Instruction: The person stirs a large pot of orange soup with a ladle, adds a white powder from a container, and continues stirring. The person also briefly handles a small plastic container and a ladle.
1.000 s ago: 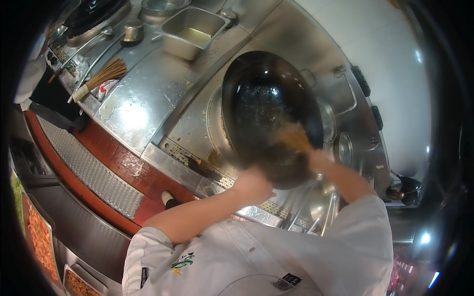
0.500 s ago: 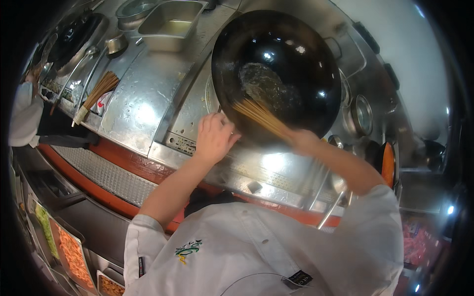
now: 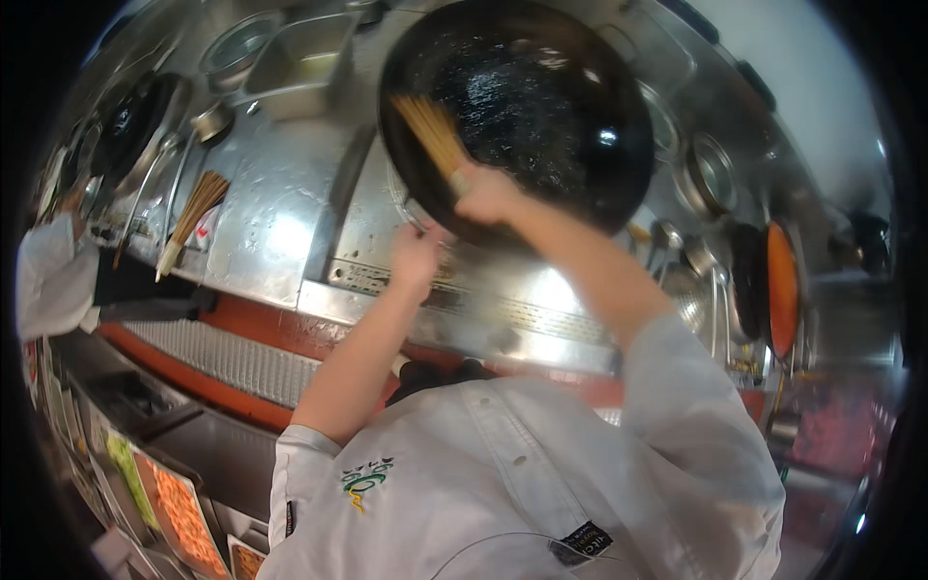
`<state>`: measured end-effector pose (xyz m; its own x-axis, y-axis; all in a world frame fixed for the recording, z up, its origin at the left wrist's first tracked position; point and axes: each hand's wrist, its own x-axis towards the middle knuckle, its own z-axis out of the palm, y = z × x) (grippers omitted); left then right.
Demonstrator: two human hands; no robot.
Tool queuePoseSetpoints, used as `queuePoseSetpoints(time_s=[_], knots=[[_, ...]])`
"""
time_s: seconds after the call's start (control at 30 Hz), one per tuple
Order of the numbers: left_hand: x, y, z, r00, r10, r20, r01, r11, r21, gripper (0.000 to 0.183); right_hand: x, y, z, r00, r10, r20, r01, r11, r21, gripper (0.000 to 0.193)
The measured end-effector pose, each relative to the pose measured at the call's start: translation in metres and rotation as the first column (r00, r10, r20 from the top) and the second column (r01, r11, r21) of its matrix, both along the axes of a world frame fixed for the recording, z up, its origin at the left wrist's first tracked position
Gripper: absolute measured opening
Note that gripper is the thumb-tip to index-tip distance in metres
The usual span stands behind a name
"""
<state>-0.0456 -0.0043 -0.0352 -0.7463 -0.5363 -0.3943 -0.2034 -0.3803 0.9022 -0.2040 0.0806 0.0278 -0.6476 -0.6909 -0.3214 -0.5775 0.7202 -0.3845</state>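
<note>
A large black wok (image 3: 580, 174), its inside wet and shiny, sits tilted over the stove ahead of me. My right hand (image 3: 486, 196) is closed round the tied end of a bamboo wok brush (image 3: 432, 135). The brush's bristles lie against the left part of the wok's inside. At the wok's near left rim, my left hand (image 3: 416, 253) has its fingers curled on the wok's metal loop handle (image 3: 404, 201); motion blurs the fingertips a little.
On the steel counter (image 3: 266, 217) left lie a second bamboo brush (image 3: 196, 217) and a small metal pot (image 3: 213, 124). A rectangular steel pan (image 3: 307, 72) stands behind. Ladles and a strainer (image 3: 688, 295) sit right. Another person's sleeve (image 3: 58, 275) shows far left.
My right hand has swung the brush left and away from me, across the wok. The wok tilts differently, and the pool of liquid in it no longer shows. My left hand stays by the handle.
</note>
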Motion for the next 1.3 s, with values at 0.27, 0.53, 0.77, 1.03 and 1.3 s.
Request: queuePoseSetpoints(time_s=[0.27,0.53,0.77,1.03,1.3], knots=[[-0.025,-0.009,0.006,0.939,0.308,-0.153,-0.105,0.680,0.725,0.020,0.032,0.246,0.092,0.982,0.191,0.003,-0.158,0.802,0.576,0.075],[0.021,0.007,0.064,0.900,0.262,-0.349,0.045,0.740,0.671,0.028,-0.056,0.269,0.113,0.870,-0.378,-0.317,0.444,0.880,0.168,0.085],[0.069,0.023,0.141,0.932,0.235,-0.276,-0.114,0.912,0.394,0.028,0.081,0.315,-0.016,0.669,-0.741,-0.052,0.604,0.584,-0.543,0.096],[0.070,0.070,0.181,0.954,0.120,-0.275,-0.068,0.980,0.189,0.027,0.182,0.342,-0.025,0.116,-0.255,0.960,0.992,-0.021,-0.125,0.068],[0.038,0.117,0.234,0.954,-0.033,-0.299,0.022,0.999,-0.038,0.027,0.172,0.351,-0.011,-0.049,0.082,0.995,0.995,0.090,0.041,0.042]])
